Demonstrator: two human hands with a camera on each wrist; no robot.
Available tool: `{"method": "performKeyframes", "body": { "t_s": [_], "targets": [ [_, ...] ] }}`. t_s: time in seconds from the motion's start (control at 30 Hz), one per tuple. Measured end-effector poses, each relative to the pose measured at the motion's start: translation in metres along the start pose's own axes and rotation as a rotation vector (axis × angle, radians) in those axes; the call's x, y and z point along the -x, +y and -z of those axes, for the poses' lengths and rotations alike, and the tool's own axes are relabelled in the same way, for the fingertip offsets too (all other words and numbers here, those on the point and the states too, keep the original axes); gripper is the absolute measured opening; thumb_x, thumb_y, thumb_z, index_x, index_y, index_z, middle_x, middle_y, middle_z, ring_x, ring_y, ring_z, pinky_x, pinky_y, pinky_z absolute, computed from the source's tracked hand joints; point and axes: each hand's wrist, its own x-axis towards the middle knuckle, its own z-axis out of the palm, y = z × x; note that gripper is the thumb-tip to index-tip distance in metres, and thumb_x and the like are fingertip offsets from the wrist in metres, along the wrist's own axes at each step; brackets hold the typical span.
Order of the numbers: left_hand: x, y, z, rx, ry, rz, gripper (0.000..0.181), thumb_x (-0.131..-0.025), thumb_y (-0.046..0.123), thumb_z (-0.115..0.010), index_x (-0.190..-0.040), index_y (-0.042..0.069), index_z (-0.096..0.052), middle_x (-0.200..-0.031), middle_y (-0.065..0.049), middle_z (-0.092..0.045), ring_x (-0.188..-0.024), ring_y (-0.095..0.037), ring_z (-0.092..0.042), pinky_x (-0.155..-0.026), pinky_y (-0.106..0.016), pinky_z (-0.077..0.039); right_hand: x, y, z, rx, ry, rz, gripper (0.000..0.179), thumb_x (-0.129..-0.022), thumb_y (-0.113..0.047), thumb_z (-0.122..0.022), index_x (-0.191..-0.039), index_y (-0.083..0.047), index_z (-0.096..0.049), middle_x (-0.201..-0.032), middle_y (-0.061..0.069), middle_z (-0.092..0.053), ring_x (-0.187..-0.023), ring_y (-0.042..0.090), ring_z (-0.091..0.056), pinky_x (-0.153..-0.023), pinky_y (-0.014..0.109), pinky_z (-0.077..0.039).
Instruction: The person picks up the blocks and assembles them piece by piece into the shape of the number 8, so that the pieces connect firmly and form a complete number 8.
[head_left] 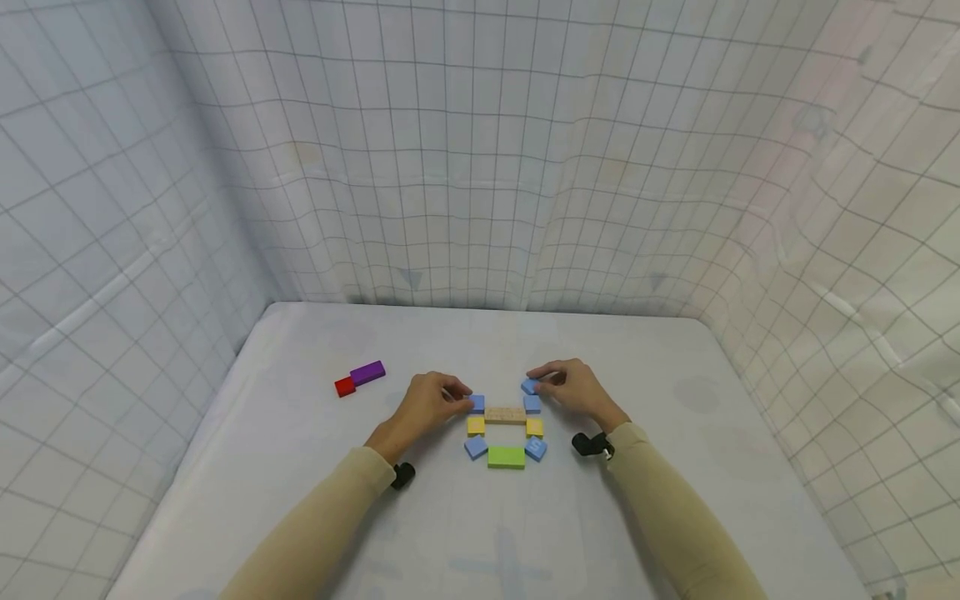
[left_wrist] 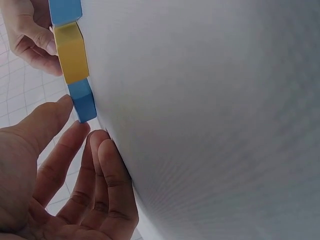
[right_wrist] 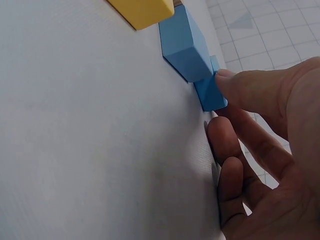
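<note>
Small colored blocks lie in a ring on the white table. My left hand (head_left: 429,403) pinches the upper-left blue block (left_wrist: 84,104) between thumb and index finger, its other fingers curved beside it. Across the ring, my right hand (head_left: 576,387) holds the farthest blue block (right_wrist: 209,91) with its thumb on one side and fingers behind. That block sits tilted against another blue block (head_left: 532,405). A speckled tan block (head_left: 505,416) bridges the two sides. Below come a yellow block (head_left: 476,427) on the left and another yellow block (head_left: 535,428) on the right.
Toward me, an angled blue block (head_left: 476,447) and a second angled blue block (head_left: 536,448) flank a green block (head_left: 506,457). Farther left lie a purple block (head_left: 367,372) and a red block (head_left: 345,387), end to end. Grid-patterned curtains (head_left: 480,167) enclose the table's back and sides.
</note>
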Motion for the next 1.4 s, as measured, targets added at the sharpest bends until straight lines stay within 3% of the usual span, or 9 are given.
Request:
{"method": "performKeyframes", "body": {
  "t_s": [0.1,0.33,0.57,0.77,0.93,0.97,1.4],
  "targets": [
    [-0.001,-0.002,-0.001,-0.013,-0.004,0.011,0.022,-0.102,0.035,-0.094,-0.116,0.018,-0.092,-0.106,0.001,-0.085,-0.094,-0.014,-0.076,-0.080,-0.029,-0.064,-0.001,0.000,0.001,0.004,-0.006,0.005,0.024,-0.108,-0.021,-0.086,-0.132,-0.019,-0.089,-0.135,0.010,-0.086,-0.102,0.017,-0.076,-0.091,0.036,-0.059],
    [0.005,0.012,0.007,0.015,-0.010,0.029,0.019,-0.101,0.029,-0.094,-0.115,0.015,-0.092,-0.104,-0.001,-0.085,-0.095,-0.015,-0.077,-0.083,-0.031,-0.065,-0.001,0.000,0.001,-0.001,-0.015,0.002,0.024,-0.108,-0.021,-0.086,-0.131,-0.018,-0.089,-0.136,0.010,-0.086,-0.100,0.017,-0.074,-0.091,0.036,-0.058],
    [-0.003,-0.006,-0.003,-0.020,-0.010,0.019,0.021,-0.102,0.032,-0.094,-0.117,0.017,-0.092,-0.106,0.000,-0.085,-0.093,-0.015,-0.075,-0.079,-0.028,-0.062,-0.001,0.000,0.000,-0.009,-0.018,-0.003,0.024,-0.107,-0.021,-0.087,-0.131,-0.018,-0.089,-0.133,0.009,-0.087,-0.097,0.014,-0.072,-0.088,0.033,-0.056],
    [0.009,0.017,0.010,0.010,0.007,-0.009,0.020,-0.102,0.028,-0.093,-0.115,0.013,-0.092,-0.104,-0.003,-0.085,-0.094,-0.017,-0.075,-0.083,-0.031,-0.064,-0.002,0.002,-0.001,-0.013,-0.019,-0.008,0.024,-0.107,-0.020,-0.087,-0.131,-0.018,-0.089,-0.134,0.008,-0.087,-0.097,0.014,-0.072,-0.089,0.032,-0.056],
    [0.014,0.030,0.012,0.002,0.014,0.033,0.018,-0.103,0.025,-0.092,-0.115,0.012,-0.092,-0.106,-0.002,-0.085,-0.096,-0.015,-0.075,-0.088,-0.033,-0.065,-0.003,0.003,-0.001,-0.020,-0.021,0.002,0.024,-0.106,-0.019,-0.087,-0.130,-0.017,-0.090,-0.133,0.009,-0.087,-0.096,0.014,-0.073,-0.087,0.032,-0.056],
    [0.017,0.038,0.014,-0.003,0.011,0.069,0.015,-0.103,0.021,-0.092,-0.115,0.011,-0.092,-0.105,-0.003,-0.085,-0.095,-0.016,-0.075,-0.088,-0.035,-0.065,-0.003,0.003,-0.001,-0.021,-0.022,0.002,0.024,-0.106,-0.018,-0.087,-0.130,-0.017,-0.090,-0.132,0.009,-0.087,-0.096,0.014,-0.073,-0.087,0.032,-0.056],
    [0.019,0.039,0.015,0.011,0.017,0.091,0.020,-0.105,0.024,-0.089,-0.120,0.011,-0.090,-0.106,-0.002,-0.085,-0.099,-0.017,-0.075,-0.093,-0.039,-0.066,-0.003,0.002,0.000,-0.019,-0.027,-0.004,0.024,-0.106,-0.020,-0.088,-0.130,-0.019,-0.090,-0.134,0.009,-0.087,-0.097,0.015,-0.071,-0.089,0.034,-0.056]
  ]
}}
